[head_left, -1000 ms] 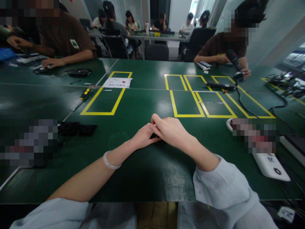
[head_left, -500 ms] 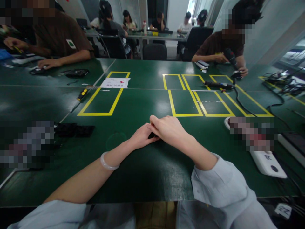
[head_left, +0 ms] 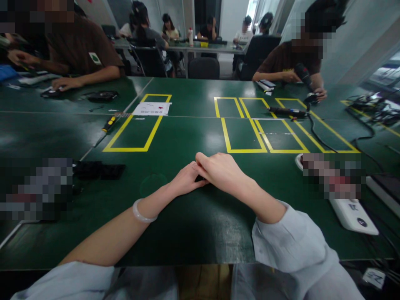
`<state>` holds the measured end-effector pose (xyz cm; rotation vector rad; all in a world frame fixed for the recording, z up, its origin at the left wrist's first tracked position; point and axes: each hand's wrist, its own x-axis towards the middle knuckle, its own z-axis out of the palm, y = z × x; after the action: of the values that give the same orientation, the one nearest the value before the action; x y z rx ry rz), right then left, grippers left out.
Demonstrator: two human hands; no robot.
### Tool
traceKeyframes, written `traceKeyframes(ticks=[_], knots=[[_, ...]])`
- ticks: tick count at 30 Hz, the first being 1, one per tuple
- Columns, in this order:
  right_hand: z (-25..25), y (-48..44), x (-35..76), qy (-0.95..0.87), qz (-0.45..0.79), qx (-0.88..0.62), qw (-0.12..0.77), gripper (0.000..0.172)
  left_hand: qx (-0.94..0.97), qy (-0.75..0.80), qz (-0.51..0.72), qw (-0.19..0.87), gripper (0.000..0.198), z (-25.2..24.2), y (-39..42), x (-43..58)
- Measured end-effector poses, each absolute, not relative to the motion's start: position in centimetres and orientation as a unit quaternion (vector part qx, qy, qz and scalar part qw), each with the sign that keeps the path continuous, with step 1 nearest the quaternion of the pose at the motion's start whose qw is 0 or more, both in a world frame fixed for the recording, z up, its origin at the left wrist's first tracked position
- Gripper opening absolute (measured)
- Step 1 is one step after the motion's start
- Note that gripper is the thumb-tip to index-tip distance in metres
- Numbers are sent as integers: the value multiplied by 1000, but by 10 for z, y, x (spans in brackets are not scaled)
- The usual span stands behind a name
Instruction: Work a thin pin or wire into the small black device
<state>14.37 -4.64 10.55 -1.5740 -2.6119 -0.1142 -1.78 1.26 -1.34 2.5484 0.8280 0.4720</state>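
Observation:
Over the green table, in the middle of the head view, my two hands are clasped together. My right hand [head_left: 223, 168] lies on top, its fingers curled round the fingers of my left hand [head_left: 186, 180]. The left thumb runs below the right hand, and most left fingers are hidden under it. Both hands are closed, and no tool or part shows between them. A pale bracelet [head_left: 143, 211] circles my left wrist. The nearest markings are yellow tape outlines [head_left: 246, 150] just beyond my hands.
A screwdriver [head_left: 109, 124] and a printed paper [head_left: 151, 108] lie ahead left. Dark pieces [head_left: 99, 170] sit left of my hands. To the right are a white device [head_left: 354, 216], a black cylindrical tool [head_left: 287, 112] and cables [head_left: 379, 110]. Co-workers sit across the green table [head_left: 187, 233].
My clasped hands stay where they were. The whole view has shifted very slightly; nothing has been taken up or put down.

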Motion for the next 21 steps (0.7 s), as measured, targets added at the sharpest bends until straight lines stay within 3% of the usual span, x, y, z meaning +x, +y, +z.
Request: traceKeyframes(ticks=[9,15,21], knots=[[104,-46,146,-880,-25,-471,55,15,908,300,194,219,38,-11,11,-16],[101,-42,146,-887,-54,-456,45,28,907,304,191,220,36,-11,11,-17],[92,-42,147,-870,-61,-486,59,23,914,299,175,214,32,-9,11,-16]])
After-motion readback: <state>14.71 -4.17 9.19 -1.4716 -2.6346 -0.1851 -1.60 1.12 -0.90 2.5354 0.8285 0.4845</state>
